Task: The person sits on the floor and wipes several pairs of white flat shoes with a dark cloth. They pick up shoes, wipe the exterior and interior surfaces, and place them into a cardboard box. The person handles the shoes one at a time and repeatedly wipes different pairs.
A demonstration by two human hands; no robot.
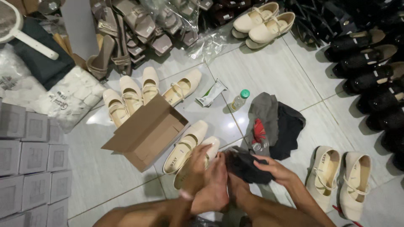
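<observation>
My left hand (196,167) grips a cream flat shoe (207,154) by its side, low over the tiled floor. Its mate (185,146) lies just to the left, next to an open brown cardboard box (147,132). My right hand (274,169) clutches a crumpled black cloth (246,166) pressed close to the held shoe. Both forearms come in from the bottom edge, and the left hand is blurred.
Grey and black garments (273,122) lie beyond the cloth, with a small green-capped bottle (240,100) and a wrapper (211,93). Cream shoe pairs sit at right (340,178), centre-left (132,96) and top (264,21). Black shoes (370,63) line the right, grey boxes (29,164) the left.
</observation>
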